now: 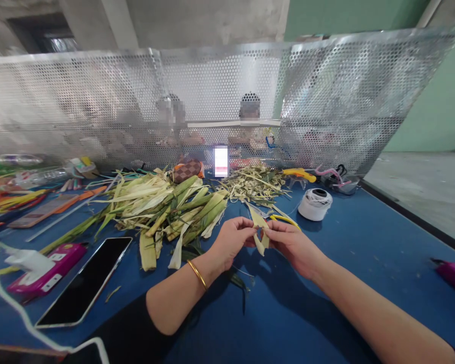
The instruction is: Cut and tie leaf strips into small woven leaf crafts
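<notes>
My left hand (pixel 235 237) and my right hand (pixel 286 242) meet over the blue table. Between their fingertips they pinch a pale corn husk piece (pixel 260 220), bent so that one end points up and the other hangs below the fingers. Just behind my right hand lies a pair of scissors with yellow handles (pixel 284 218), partly covered by the hand. A large heap of corn husks (pixel 147 197) spreads out to the left of my hands. Beyond them sits a pile of shredded husk scraps (pixel 256 182). A white thread spool (pixel 315 205) stands to the right.
At left lie a black-screened phone (pixel 87 283), a magenta power strip (pixel 47 268) with a white plug, and a white cable (pixel 23 321). A perforated metal screen (pixel 220 76) runs along the back, with people behind it. Safety glasses (pixel 339 183) rest at back right.
</notes>
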### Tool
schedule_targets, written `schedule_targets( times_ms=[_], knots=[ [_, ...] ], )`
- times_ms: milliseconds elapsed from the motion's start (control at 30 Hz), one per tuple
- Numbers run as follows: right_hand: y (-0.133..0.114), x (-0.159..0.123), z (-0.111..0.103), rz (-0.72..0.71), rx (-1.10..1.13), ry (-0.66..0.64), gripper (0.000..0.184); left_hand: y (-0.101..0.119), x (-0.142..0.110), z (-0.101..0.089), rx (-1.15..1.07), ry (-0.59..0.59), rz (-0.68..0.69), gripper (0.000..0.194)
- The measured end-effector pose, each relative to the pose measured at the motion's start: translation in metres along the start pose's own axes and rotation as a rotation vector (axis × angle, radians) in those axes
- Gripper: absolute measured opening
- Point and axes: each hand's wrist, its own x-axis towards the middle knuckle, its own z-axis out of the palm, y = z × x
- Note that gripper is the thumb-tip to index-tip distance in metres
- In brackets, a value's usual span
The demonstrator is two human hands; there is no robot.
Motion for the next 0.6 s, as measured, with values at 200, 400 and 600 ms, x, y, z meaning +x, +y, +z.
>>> schedule_targets(
  times_ms=[200, 400, 600],
  knots=[
    [-0.005, -0.001, -0.002, -0.007, 0.082, -0.011, 0.026, 0.001, 0.002, -0.001, 0.062, 0.052, -0.045, 0.006],
    [-0.009, 0.0, -0.002, -0.069, 0.181, 0.046, 0.026, 0.0, 0.005, -0.004, -0.039, 0.071, -0.104, 0.008],
    [-0.015, -0.005, -0.001, -0.09, -0.036, 0.038, 0.032, 0.003, 0.004, -0.009, -0.052, -0.075, -0.112, 0.009]
  ],
)
